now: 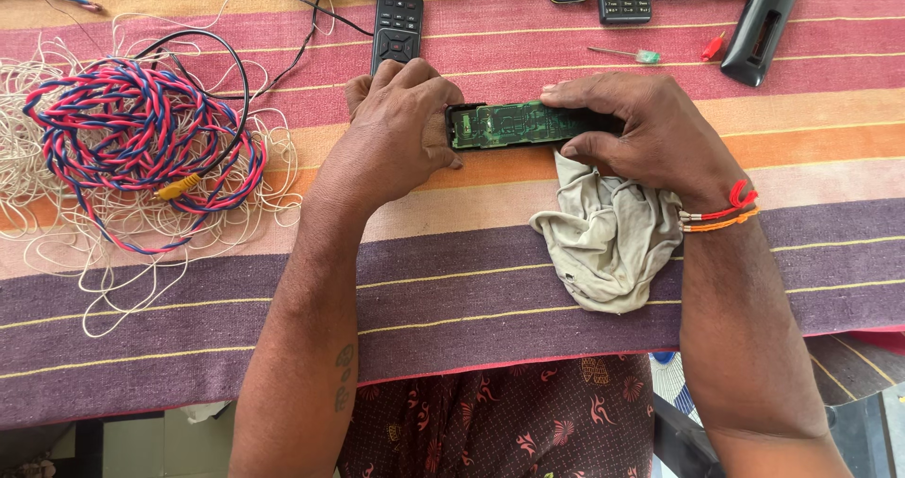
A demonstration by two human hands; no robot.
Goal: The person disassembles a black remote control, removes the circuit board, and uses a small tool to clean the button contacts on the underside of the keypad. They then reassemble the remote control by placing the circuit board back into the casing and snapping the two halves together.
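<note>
Red-and-orange thread bands point(721, 209), patterned maroon garment point(509, 421)

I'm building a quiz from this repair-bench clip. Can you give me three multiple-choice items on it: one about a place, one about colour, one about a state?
1. Where does the grey cloth lie?
A. Beneath the right hand
B. On the wire bundle
C. Over the left forearm

2. What colours are the twisted wires in the coil at the left?
A. Green and yellow
B. Red and blue
C. Black and white

3. In what state is the remote held between the left hand and the right hand?
A. Fully closed, buttons showing
B. Wrapped in cloth
C. Opened, green circuit board showing

Answers:
1. A, as the cloth spreads out on the striped table cover just under the right hand and wrist.
2. B, as red and blue strands twist together.
3. C, as the green board lies bare in the black shell.
</note>
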